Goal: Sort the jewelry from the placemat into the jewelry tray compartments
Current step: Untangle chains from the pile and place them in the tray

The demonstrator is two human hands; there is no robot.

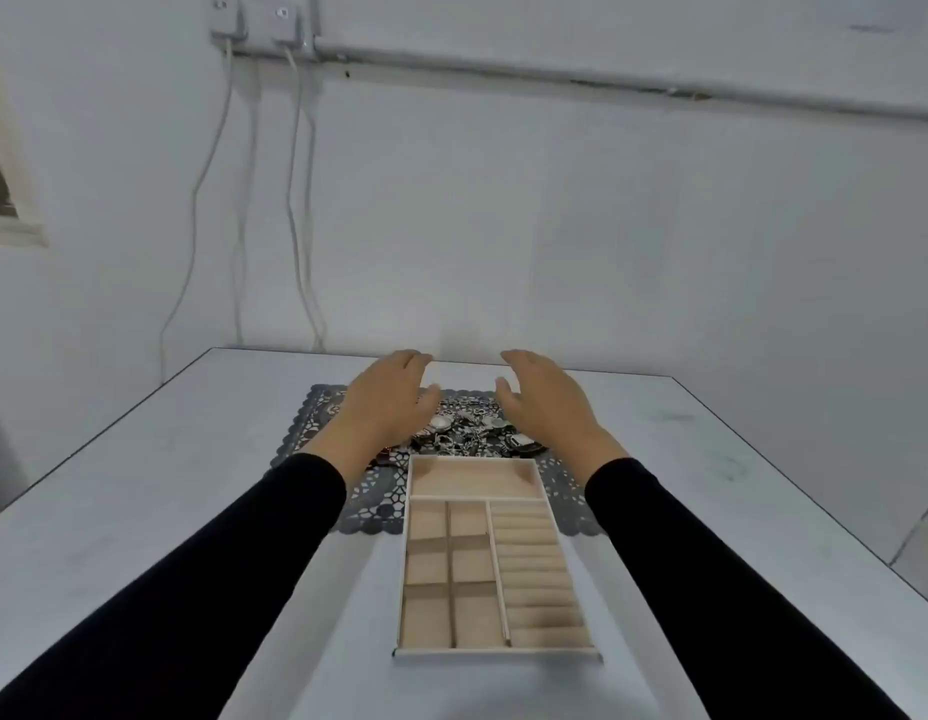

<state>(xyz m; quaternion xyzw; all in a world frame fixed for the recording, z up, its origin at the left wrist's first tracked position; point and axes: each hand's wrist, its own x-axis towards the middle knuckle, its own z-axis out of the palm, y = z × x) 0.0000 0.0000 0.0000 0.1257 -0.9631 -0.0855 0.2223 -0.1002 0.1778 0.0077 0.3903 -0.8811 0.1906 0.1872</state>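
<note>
A heap of silvery jewelry lies on a dark lace-patterned placemat in the middle of the table. Just in front of it stands a beige jewelry tray with one long compartment at the far end, several square compartments on the left and a ribbed ring-roll section on the right; all look empty. My left hand hovers over the left side of the heap, fingers spread, holding nothing. My right hand hovers over the right side, also open. Part of the heap is hidden under both hands.
The white table ends at a white wall behind the placemat. Two cables hang down the wall at the back left. The table's right edge runs diagonally, with floor beyond it.
</note>
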